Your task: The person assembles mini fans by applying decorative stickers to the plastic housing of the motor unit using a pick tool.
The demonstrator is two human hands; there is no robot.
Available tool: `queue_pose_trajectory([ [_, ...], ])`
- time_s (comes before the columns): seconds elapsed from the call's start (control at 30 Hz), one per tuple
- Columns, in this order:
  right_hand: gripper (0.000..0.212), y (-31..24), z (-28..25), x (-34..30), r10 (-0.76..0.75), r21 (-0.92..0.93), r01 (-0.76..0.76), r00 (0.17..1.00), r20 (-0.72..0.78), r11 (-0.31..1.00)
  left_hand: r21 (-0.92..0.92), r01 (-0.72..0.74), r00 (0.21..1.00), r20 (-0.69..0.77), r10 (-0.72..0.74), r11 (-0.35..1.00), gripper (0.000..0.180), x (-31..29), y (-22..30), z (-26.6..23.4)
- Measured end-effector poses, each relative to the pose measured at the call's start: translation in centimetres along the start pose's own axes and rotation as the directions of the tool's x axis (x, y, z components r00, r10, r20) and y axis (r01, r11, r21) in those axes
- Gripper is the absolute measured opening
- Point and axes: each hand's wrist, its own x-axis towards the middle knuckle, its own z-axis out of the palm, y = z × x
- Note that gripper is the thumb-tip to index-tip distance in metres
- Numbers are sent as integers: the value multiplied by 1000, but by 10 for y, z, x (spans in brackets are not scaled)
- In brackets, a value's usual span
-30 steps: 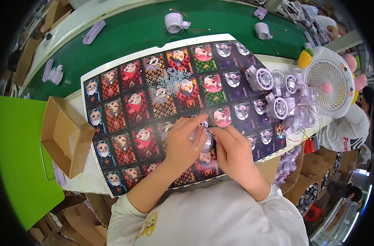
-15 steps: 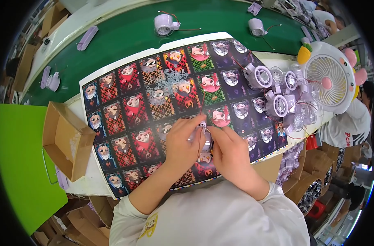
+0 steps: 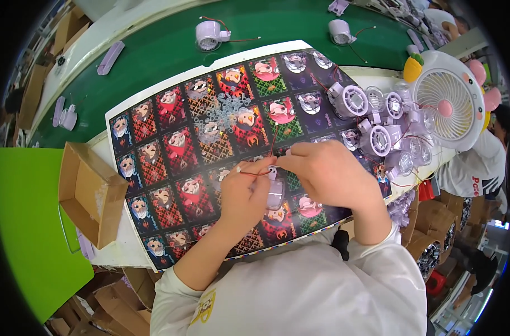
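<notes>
Over the printed sheet (image 3: 196, 162) with cartoon figures, my left hand (image 3: 245, 187) closes on a small lilac fan housing (image 3: 275, 195). Its thin red wire (image 3: 257, 173) runs across my left fingertips, with a small white end by the index finger. My right hand (image 3: 328, 169) is pinched at the top of the housing, by its small neck; what lies between those fingertips is hidden. Beyond both hands, small clear rings (image 3: 224, 116) lie in a loose pile. A cluster of similar lilac housings (image 3: 379, 140) with red wires lies to the right.
An open cardboard box (image 3: 87, 196) stands at the left beside a bright green panel (image 3: 36, 224). A white fan (image 3: 445, 106) with pink ears is at the right. Along the far side, a green belt (image 3: 154, 59) carries housings and lilac strips. Other people work at far right.
My right hand has turned and risen over the top of the housing, its back now facing up. The left hand shifted slightly left, and the red wire now crosses its fingers. Belt parts moved left.
</notes>
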Motion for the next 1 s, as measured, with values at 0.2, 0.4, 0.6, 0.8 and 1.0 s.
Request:
queue_pose_trajectory([
  [0.2,17,39,-1,16,15,114,-24,996,86,993,18,16,998,63,-17,1000,26,-2,11,-33],
  [0.4,19,62,20,33,191,-20,-211,916,-352,977,663,-237,947,-7,323,710,27,87,32,-137],
  [0.6,13,43,55,82,108,53,-95,934,-340,994,986,-27,973,-12,231,164,20,226,-50,-194],
  [0.8,14,47,65,83,128,45,-119,923,-362,992,976,-32,949,-38,313,215,29,268,-78,-151],
  [1.0,11,51,59,76,99,67,-80,923,-373,995,886,-120,966,1,257,448,37,291,-44,-87],
])
